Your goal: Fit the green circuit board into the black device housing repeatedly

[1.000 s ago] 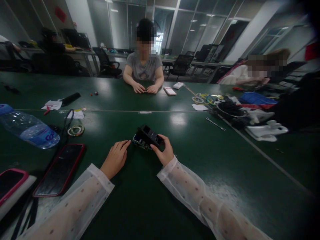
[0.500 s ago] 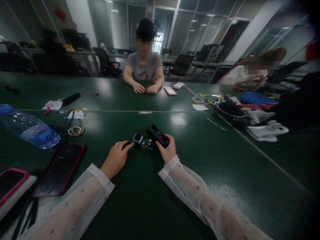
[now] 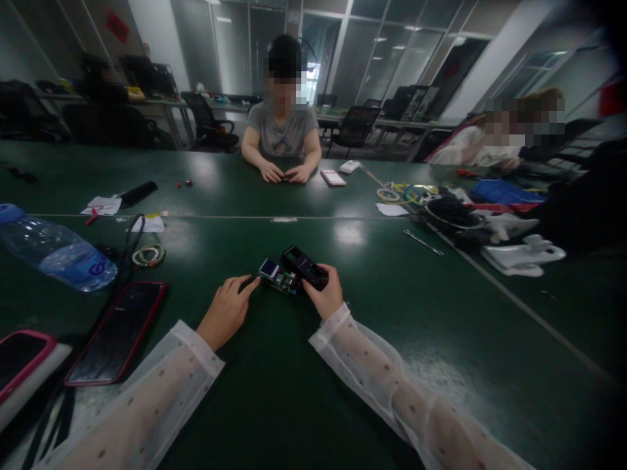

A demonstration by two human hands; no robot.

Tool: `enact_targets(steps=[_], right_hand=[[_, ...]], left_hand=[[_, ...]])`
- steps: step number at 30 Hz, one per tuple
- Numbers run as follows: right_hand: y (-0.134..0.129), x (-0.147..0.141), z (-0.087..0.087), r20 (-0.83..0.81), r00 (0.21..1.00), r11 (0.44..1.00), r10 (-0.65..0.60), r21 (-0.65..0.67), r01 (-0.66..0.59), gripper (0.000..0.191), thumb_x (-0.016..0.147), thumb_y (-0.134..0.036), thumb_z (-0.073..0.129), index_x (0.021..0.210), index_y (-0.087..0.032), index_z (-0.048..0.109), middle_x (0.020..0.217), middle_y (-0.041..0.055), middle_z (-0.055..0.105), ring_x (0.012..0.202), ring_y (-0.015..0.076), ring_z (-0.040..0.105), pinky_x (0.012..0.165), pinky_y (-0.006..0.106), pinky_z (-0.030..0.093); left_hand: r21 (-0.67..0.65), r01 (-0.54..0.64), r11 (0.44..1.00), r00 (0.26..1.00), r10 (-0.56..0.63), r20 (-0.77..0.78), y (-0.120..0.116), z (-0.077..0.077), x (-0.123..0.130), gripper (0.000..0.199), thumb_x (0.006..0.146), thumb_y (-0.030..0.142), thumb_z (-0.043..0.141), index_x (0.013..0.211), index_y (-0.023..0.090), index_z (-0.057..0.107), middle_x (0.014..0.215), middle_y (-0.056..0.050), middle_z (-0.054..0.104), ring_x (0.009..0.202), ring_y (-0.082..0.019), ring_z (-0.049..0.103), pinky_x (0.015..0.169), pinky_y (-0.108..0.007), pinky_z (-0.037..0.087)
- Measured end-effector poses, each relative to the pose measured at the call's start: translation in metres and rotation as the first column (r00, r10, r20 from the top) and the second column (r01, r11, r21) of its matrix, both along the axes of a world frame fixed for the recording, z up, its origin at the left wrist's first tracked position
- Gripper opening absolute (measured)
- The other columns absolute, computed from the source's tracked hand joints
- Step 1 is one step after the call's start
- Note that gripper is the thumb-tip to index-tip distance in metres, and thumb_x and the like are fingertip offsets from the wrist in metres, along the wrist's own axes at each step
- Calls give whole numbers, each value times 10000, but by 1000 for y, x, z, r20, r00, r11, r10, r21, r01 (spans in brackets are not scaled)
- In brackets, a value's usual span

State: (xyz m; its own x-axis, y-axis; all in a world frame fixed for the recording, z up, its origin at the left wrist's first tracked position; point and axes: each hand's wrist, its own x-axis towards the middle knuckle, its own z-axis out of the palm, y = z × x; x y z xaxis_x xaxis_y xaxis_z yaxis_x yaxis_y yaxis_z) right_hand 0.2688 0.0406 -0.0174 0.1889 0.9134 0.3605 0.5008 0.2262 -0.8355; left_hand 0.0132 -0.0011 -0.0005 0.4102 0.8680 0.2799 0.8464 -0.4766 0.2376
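Note:
A small green circuit board with a little screen at its left end sits near the middle of the green table. My left hand rests beside it, index finger stretched out to the board's left edge, nothing held. Between the thumb and fingers of my right hand is a black plastic casing with cut-out openings. The casing is tilted, its far end just behind the board, and it hides part of the board's right end.
To the left lie a water bottle, a red-edged phone, another phone and a bracelet. A wrench and a pile of cables and white parts are at the right. A person sits opposite.
My right hand and the black casing have shifted slightly to the left, and the casing's angle has changed a little. My left hand is almost unmoved.

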Motion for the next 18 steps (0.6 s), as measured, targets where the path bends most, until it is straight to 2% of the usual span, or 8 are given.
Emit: enact_targets(steps=[8, 18], right_hand=[[-2, 0, 1, 35, 998, 998, 60, -13, -60, 436, 713, -254, 693, 1102, -194, 505, 1056, 91, 595, 1003, 279, 577, 873, 479, 486], [3, 2, -6, 63, 998, 999, -26, 41, 24, 419, 704, -275, 690, 1075, -193, 512, 1033, 91, 569, 985, 279, 555, 881, 492, 465]], left_hand=[[-1, 14, 1000, 1000, -14, 15, 0, 1, 0, 543, 897, 75, 425, 1401, 273, 375, 1352, -96, 451, 1217, -281, 429, 918, -492, 452], [29, 17, 999, 1000, -17, 13, 0, 0, 0, 492, 890, 60, 426, 1333, 272, 460, 1347, -88, 455, 1220, -282, 426, 923, -511, 450]])
